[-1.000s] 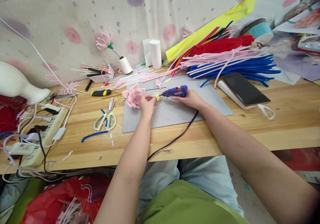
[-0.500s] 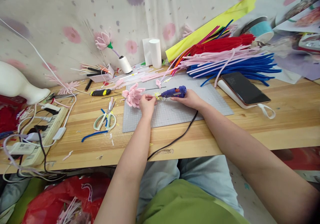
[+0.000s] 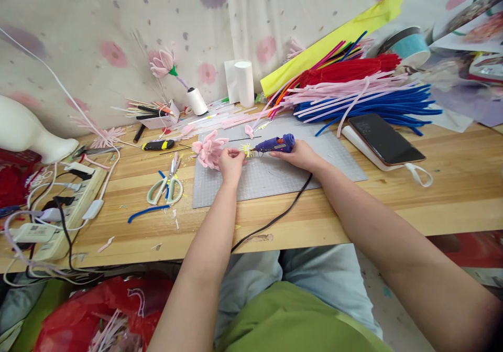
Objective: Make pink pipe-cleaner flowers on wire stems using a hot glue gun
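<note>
My right hand [image 3: 301, 154] is closed round a blue hot glue gun [image 3: 274, 144], its nozzle pointing left over the grey cutting mat [image 3: 306, 176]. The nozzle tip is at or very near a small yellow fringed flower centre [image 3: 247, 150]; whether they touch I cannot tell. My left hand [image 3: 231, 163] pinches that yellow flower centre between its fingertips. Right beside the left hand, on its far left side, is a pink fuzzy flower [image 3: 210, 150] with several petals. A small pink petal piece [image 3: 249, 131] lies on the mat behind the hands.
Green-handled scissors [image 3: 165, 185] and a yellow-black utility knife [image 3: 157, 145] lie left of the mat. Bundles of blue pipe cleaners [image 3: 365, 106] and a phone [image 3: 387, 138] are at the right. The glue gun's black cord [image 3: 275, 220] crosses the table's front edge. A power strip [image 3: 74, 210] stands at left.
The glue gun has shifted very slightly to the right, and its nozzle has drawn back a little from the yellow flower centre. My left hand stays nearly still.
</note>
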Tool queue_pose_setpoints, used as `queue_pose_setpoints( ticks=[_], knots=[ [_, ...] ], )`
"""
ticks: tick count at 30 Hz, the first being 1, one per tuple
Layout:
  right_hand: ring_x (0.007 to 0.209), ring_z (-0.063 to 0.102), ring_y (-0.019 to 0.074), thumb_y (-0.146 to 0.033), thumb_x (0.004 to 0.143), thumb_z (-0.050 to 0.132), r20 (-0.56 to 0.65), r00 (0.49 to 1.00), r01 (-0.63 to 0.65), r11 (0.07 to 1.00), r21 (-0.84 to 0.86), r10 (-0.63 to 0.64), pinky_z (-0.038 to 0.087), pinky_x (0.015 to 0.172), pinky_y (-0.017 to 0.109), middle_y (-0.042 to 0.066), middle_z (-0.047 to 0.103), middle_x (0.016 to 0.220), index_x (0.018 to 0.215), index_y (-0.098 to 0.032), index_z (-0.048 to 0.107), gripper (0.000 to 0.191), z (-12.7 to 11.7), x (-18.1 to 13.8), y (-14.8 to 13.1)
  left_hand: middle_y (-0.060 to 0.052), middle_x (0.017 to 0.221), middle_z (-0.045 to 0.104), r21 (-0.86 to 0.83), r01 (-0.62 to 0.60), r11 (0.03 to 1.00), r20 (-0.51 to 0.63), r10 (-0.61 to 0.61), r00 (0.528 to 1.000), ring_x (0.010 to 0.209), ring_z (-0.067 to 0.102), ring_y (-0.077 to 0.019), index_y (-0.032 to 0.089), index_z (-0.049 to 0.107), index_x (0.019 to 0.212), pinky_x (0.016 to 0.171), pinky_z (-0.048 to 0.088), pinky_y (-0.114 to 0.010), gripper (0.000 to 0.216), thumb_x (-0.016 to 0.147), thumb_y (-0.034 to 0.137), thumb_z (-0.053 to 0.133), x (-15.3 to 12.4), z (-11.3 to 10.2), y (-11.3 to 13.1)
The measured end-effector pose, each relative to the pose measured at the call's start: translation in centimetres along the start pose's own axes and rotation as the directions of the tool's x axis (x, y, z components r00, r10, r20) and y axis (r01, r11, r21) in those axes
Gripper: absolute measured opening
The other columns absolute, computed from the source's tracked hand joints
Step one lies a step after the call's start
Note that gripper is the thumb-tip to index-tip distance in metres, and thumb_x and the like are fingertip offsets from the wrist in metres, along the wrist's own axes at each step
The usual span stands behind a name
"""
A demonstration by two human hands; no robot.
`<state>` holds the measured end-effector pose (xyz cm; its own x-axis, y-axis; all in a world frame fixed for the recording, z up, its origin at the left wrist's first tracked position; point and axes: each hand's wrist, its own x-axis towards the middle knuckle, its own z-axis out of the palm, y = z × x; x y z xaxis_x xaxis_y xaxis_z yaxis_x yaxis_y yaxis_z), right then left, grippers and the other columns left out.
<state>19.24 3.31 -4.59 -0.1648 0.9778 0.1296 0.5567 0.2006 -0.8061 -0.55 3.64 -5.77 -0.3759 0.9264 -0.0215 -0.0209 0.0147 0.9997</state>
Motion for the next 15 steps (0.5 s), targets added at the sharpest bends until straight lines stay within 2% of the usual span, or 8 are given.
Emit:
queue_pose_setpoints(
  ticks=[6, 10, 12, 15],
  knots=[
    [0.075, 0.063, 0.0215, -0.052, 0.065, 0.067, 0.004, 1.0, 0.0, 1.0, 0.03, 0.0, 0.049, 0.072, 0.034, 0.004, 0.07, 0.08, 0.091, -0.017, 0.069, 0.043, -0.1, -0.1, -0.2, 0.003, 0.06, 0.056, -0.003, 0.002, 1.0, 0.001, -0.002, 1.0, 0.059, 0.061, -0.0124, 0.016, 0.048, 0.07, 0.054, 0.052, -0.025, 0.019, 0.061, 0.012, 0.064, 0.0, 0.0, 0.0],
    [0.064, 0.06, 0.018, -0.053, 0.066, 0.066, -0.031, 0.998, -0.05, 0.992, 0.118, 0.054, 0.05, 0.063, 0.032, 0.004, 0.066, 0.068, 0.083, -0.016, 0.067, 0.041, -0.7, -0.1, -0.3, 0.002, 0.062, 0.057, -0.015, 0.009, 1.0, 0.001, -0.009, 1.0, 0.059, 0.062, -0.0123, 0.016, 0.048, 0.069, 0.054, 0.052, -0.025, 0.017, 0.062, 0.011, 0.063, -0.1, 0.0, 0.3],
    [0.059, 0.058, 0.0167, -0.054, 0.069, 0.062, -0.079, 0.994, -0.063, 0.987, 0.148, 0.075, 0.05, 0.059, 0.031, 0.005, 0.064, 0.065, 0.08, -0.016, 0.066, 0.04, -1.1, 0.1, 0.0, 0.002, 0.062, 0.057, -0.017, 0.013, 1.0, -0.003, -0.013, 1.0, 0.06, 0.062, -0.0129, 0.016, 0.048, 0.069, 0.054, 0.052, -0.026, 0.018, 0.062, 0.011, 0.063, -0.2, 0.0, 0.4],
    [0.067, 0.062, 0.0213, -0.054, 0.072, 0.058, -0.247, 0.964, -0.071, 0.989, 0.13, 0.102, 0.051, 0.062, 0.034, 0.007, 0.066, 0.068, 0.081, -0.016, 0.065, 0.04, -1.6, 0.6, 1.2, 0.001, 0.062, 0.057, -0.013, 0.012, 1.0, -0.003, -0.012, 1.0, 0.061, 0.063, -0.0139, 0.016, 0.048, 0.069, 0.055, 0.052, -0.027, 0.018, 0.062, 0.012, 0.064, -0.3, 0.0, 0.4]
  ],
)
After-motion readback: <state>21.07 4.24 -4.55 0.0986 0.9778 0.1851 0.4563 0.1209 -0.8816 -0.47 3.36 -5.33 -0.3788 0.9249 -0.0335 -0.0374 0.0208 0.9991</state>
